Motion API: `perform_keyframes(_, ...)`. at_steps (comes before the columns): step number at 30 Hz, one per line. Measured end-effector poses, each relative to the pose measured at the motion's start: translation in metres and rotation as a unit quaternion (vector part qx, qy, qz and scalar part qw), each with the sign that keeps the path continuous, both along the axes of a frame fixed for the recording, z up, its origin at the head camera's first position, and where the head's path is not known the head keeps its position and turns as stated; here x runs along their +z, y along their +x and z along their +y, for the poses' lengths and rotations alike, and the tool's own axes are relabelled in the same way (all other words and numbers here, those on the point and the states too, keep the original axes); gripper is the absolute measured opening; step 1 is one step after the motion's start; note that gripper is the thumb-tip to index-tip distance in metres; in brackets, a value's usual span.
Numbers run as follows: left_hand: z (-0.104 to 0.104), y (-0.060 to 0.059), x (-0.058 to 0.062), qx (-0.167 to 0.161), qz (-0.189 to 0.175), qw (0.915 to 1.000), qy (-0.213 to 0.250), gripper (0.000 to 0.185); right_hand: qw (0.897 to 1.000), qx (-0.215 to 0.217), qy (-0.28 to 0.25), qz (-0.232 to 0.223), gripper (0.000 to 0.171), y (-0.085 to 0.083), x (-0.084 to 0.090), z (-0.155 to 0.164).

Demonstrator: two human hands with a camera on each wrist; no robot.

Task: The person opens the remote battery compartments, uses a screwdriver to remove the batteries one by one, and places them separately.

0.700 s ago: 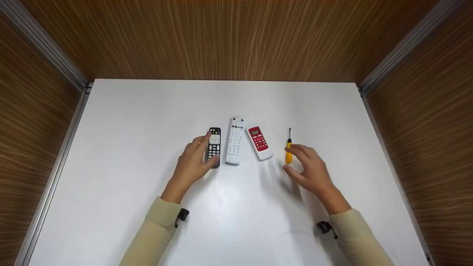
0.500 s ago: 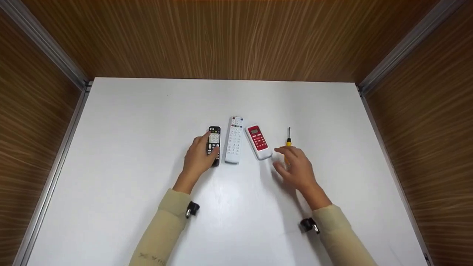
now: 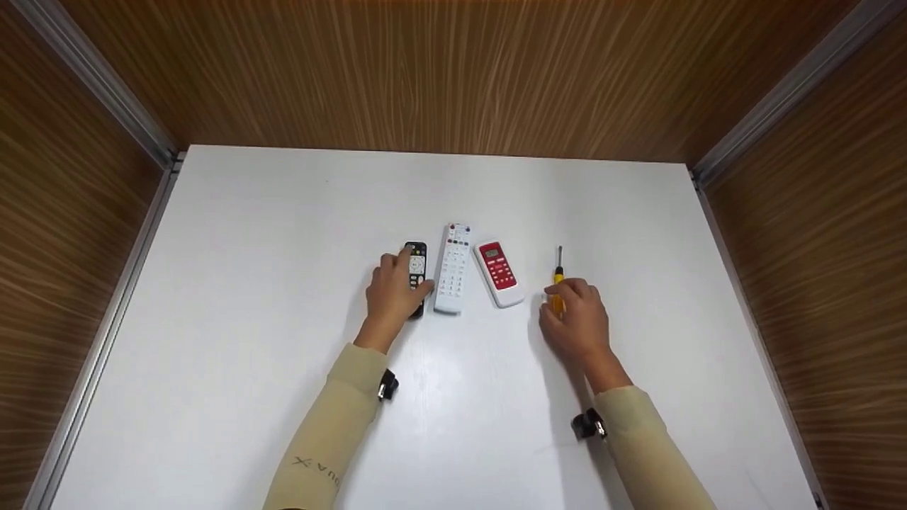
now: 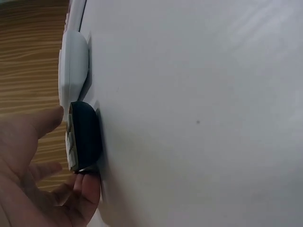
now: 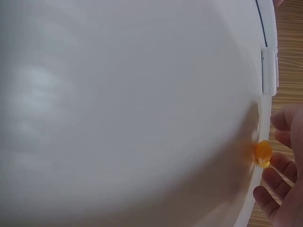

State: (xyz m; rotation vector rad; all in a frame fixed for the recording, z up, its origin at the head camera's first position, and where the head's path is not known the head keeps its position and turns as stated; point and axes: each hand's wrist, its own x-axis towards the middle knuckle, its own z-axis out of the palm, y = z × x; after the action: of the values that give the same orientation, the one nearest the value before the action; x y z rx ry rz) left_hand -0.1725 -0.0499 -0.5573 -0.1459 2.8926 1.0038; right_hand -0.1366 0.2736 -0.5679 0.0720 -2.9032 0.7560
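Note:
In the head view a black remote control (image 3: pixel 417 265) lies on the white table, partly hidden under my left hand (image 3: pixel 392 287). The left wrist view shows curled fingertips (image 4: pixel 90 187) against one side of this remote, while the thumb stretches above its opposite edge. My right hand (image 3: pixel 579 322) is placed around the yellow handle of a small screwdriver (image 3: pixel 559 273), whose shaft points away from me. Seen from the right wrist, the thumb and fingers stand spread about the handle end (image 5: pixel 263 153), with a gap between thumb and handle.
Between the hands lie a long white remote control (image 3: pixel 452 269) and a white remote with a red face (image 3: pixel 499 273). Wood-grain panels (image 3: pixel 425 78) enclose the white table (image 3: pixel 283 212) at the back and both sides. Each wrist carries a small black camera.
My left hand has slid right and forward over the black remote. My right hand first swung left, then came back right and lowered around the screwdriver handle, its fingers drawing closer together.

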Motion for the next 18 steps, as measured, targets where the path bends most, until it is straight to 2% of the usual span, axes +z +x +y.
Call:
perform_keyframes(9,0.0011,-0.0005,0.0027,0.017,0.004,0.9999,0.0,0.082,1.0,0.009,0.003,0.005,0.021,0.0026,0.0014,-0.0029)
perform_keyframes(15,0.0072,-0.0029,0.0023,-0.006,-0.009,0.9995,-0.031,0.088,1.0,-0.009,0.006,0.009,0.02,0.0032,0.0064,-0.0047)
perform_keyframes(18,0.0057,-0.0031,0.0046,-0.013,-0.008,0.9994,-0.03,0.088,1.0,-0.018,0.012,0.007,0.02,0.0036,0.0079,-0.0083)
